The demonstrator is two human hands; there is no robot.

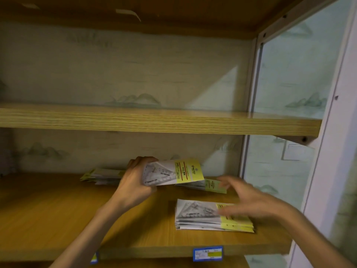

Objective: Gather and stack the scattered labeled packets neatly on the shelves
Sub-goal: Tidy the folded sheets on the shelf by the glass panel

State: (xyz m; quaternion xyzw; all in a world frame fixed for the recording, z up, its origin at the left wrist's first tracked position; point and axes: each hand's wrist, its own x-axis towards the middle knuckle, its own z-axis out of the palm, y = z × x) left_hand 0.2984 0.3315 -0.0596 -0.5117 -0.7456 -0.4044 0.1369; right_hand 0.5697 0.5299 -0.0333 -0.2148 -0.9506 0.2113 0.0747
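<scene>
My left hand (136, 180) grips a bundle of packets (173, 172) with yellow labels, held just above the lower shelf (77, 209). My right hand (245, 200) hovers with spread fingers over a neat stack of packets (197, 215) at the shelf's front right. It looks blurred and I cannot tell whether it touches the stack. Another packet (212, 185) lies behind that stack. A further pile of packets (104, 176) lies at the back, left of my left hand.
The upper shelf (154, 120) runs across above my hands. A white metal upright (249, 113) and a pale wall bound the right side. A blue price tag (207, 253) sticks to the lower shelf's front edge.
</scene>
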